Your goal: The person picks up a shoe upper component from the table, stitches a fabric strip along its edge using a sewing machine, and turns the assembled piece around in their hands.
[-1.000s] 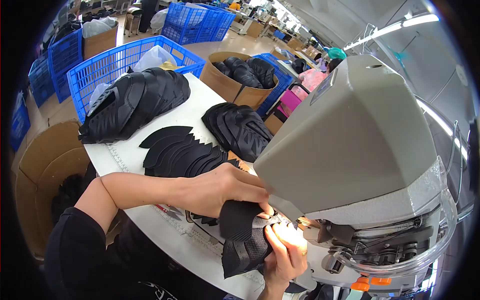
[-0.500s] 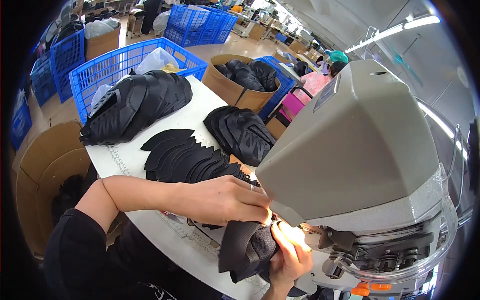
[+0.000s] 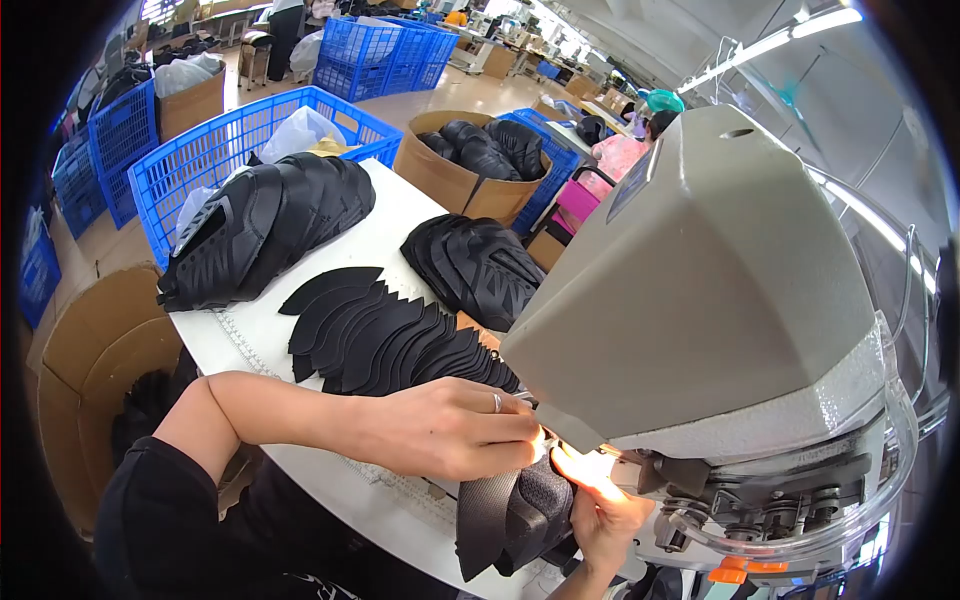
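Note:
A black mesh shoe upper [image 3: 535, 512] is at the sewing machine [image 3: 690, 300], its upper edge in the lit spot under the machine head. My left hand [image 3: 450, 430] grips that edge with bent fingers, a ring on one of them. From the right side my right hand [image 3: 605, 515] pinches the upper, thumb and fingers close to the light. The needle area is hidden behind the machine head and my fingers. Just beyond my left hand lies a fanned row of curved black pieces [image 3: 370, 335] on the white table [image 3: 400, 205].
Stacked black shoe uppers [image 3: 270, 220] lie at the table's far left, and another stack [image 3: 470, 268] sits beside the machine. A blue crate [image 3: 165, 180] and cardboard bins [image 3: 440, 185] stand behind. At left is a large cardboard box [image 3: 75, 370]. A person in pink [image 3: 622, 160] sits beyond.
The shoe upper and my right hand have shifted right, turning a little. My left hand stays on the upper's edge. The whole view has tilted slightly.

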`<state>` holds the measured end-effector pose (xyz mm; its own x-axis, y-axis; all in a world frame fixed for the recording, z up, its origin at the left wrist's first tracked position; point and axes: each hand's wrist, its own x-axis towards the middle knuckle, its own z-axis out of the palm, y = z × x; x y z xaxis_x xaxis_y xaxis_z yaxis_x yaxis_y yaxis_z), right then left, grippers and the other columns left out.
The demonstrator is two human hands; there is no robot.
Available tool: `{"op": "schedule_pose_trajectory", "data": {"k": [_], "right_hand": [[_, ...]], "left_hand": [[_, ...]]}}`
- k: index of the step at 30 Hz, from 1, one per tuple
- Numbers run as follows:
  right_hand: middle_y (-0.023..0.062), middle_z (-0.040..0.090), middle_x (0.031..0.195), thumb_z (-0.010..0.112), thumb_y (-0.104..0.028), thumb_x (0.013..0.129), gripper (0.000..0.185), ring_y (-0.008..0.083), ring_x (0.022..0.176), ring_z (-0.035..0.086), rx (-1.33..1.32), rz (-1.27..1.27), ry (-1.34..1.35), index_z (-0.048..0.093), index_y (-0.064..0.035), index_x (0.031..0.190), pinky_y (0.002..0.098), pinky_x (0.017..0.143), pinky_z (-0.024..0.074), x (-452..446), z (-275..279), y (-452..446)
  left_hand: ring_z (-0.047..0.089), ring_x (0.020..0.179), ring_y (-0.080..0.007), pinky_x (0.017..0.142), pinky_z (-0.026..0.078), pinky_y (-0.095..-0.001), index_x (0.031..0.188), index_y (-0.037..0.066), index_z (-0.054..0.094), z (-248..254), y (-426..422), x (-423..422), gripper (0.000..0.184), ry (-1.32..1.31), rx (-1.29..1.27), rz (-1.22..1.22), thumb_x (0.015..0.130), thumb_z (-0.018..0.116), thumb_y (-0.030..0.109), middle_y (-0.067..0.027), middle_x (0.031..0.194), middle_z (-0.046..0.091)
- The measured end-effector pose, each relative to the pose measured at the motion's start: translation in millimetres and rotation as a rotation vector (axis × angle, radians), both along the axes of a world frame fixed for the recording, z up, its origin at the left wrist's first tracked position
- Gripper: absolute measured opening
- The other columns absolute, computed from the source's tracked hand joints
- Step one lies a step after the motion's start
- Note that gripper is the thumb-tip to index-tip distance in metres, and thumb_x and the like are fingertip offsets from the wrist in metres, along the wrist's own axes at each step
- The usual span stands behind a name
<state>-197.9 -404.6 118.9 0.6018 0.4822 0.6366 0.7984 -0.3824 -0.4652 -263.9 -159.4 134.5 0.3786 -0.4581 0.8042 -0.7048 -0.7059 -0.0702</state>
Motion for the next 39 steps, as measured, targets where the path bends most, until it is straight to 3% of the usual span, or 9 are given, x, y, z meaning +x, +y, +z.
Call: {"op": "schedule_pose_trajectory", "data": {"k": [5, 9, 15, 17, 23, 27, 34, 37, 39], "right_hand": [[0.0090, 0.071, 0.083, 0.063, 0.011, 0.073, 0.033, 0.0139, 0.072, 0.063, -0.047, 0.018, -0.103, 0.078, -0.0092, 0.095, 0.0239, 0.071, 0.0462, 6, 8, 2], [0.0104, 0.070, 0.083, 0.064, 0.010, 0.073, 0.032, 0.0188, 0.079, 0.066, 0.028, -0.092, 0.390, 0.077, -0.0064, 0.097, 0.0276, 0.079, 0.0477, 23, -11, -32], [0.0119, 0.074, 0.091, 0.058, 0.011, 0.075, 0.036, 0.0226, 0.081, 0.070, -0.248, 0.009, -0.067, 0.075, -0.0044, 0.103, 0.0291, 0.080, 0.0498, 2, 25, -13], [0.0176, 0.070, 0.107, 0.067, 0.001, 0.076, 0.034, 0.0316, 0.098, 0.067, -0.193, 0.055, 0.151, 0.071, -0.0032, 0.109, 0.0390, 0.090, 0.0476, -18, 26, -15], [0.0178, 0.059, 0.122, 0.090, -0.028, 0.063, 0.054, 0.0413, 0.105, 0.060, -0.171, -0.118, -0.424, 0.070, -0.0042, 0.107, 0.0494, 0.092, 0.0461, -44, -38, 11], [0.0085, 0.070, 0.094, 0.078, -0.008, 0.066, 0.031, 0.0281, 0.090, 0.065, -0.068, -0.041, -0.293, 0.071, -0.0050, 0.095, 0.0456, 0.093, 0.0466, -49, -24, 19], [0.0123, 0.071, 0.095, 0.068, 0.007, 0.075, 0.015, 0.0201, 0.090, 0.068, 0.060, -0.003, -0.162, 0.070, 0.0063, 0.090, 0.0298, 0.085, 0.0505, -58, -4, 33], [0.0131, 0.071, 0.097, 0.068, 0.008, 0.076, 0.014, 0.0222, 0.091, 0.067, 0.218, -0.006, 0.265, 0.069, 0.0075, 0.090, 0.0293, 0.082, 0.0531, -56, -41, 19], [0.0136, 0.070, 0.101, 0.067, 0.011, 0.076, 0.016, 0.0240, 0.092, 0.067, 0.166, 0.036, 0.004, 0.069, 0.0079, 0.091, 0.0281, 0.082, 0.0531, -51, -38, 19]], "left_hand": [[0.060, 0.077, -0.0158, 0.068, 0.055, -0.0275, 0.087, 0.002, 0.055, 2, 0, 4, 0.020, -0.024, -0.002, -0.010, 0.071, 0.066, 0.006, -0.0066, 0.094, 0.053], [0.060, 0.079, -0.0162, 0.069, 0.056, -0.0276, 0.080, 0.001, 0.056, 1, -16, -6, 0.016, -0.105, -0.007, 0.074, 0.071, 0.069, 0.008, -0.0061, 0.093, 0.054], [0.062, 0.080, -0.0164, 0.069, 0.056, -0.0304, 0.085, 0.001, 0.057, -3, -16, -7, 0.016, -0.076, -0.004, 0.076, 0.073, 0.067, 0.007, -0.0071, 0.095, 0.054], [0.062, 0.078, -0.0161, 0.070, 0.056, -0.0306, 0.090, 0.001, 0.057, 2, -7, -5, 0.019, 0.007, 0.013, 0.007, 0.074, 0.066, 0.006, -0.0073, 0.096, 0.055], [0.065, 0.071, -0.0288, 0.062, 0.056, -0.0341, 0.101, 0.004, 0.058, 1, -2, 1, 0.032, 0.223, -0.267, -0.079, 0.073, 0.074, 0.009, -0.0100, 0.099, 0.063], [0.065, 0.071, -0.0250, 0.062, 0.056, -0.0322, 0.094, 0.005, 0.059, 8, -1, -3, 0.023, 0.292, -0.331, -0.090, 0.075, 0.071, 0.007, -0.0081, 0.093, 0.062], [0.064, 0.075, -0.0170, 0.067, 0.056, -0.0275, 0.085, 0.003, 0.056, -4, -4, -3, 0.015, -0.030, -0.014, -0.026, 0.074, 0.065, 0.008, -0.0072, 0.091, 0.060], [0.064, 0.073, -0.0170, 0.067, 0.056, -0.0269, 0.085, 0.003, 0.056, -6, -5, 0, 0.015, -0.043, -0.042, -0.054, 0.074, 0.065, 0.008, -0.0071, 0.091, 0.060], [0.063, 0.074, -0.0161, 0.069, 0.057, -0.0267, 0.084, 0.003, 0.056, -5, -6, 0, 0.015, -0.047, -0.043, -0.051, 0.073, 0.065, 0.008, -0.0066, 0.089, 0.059]]}}
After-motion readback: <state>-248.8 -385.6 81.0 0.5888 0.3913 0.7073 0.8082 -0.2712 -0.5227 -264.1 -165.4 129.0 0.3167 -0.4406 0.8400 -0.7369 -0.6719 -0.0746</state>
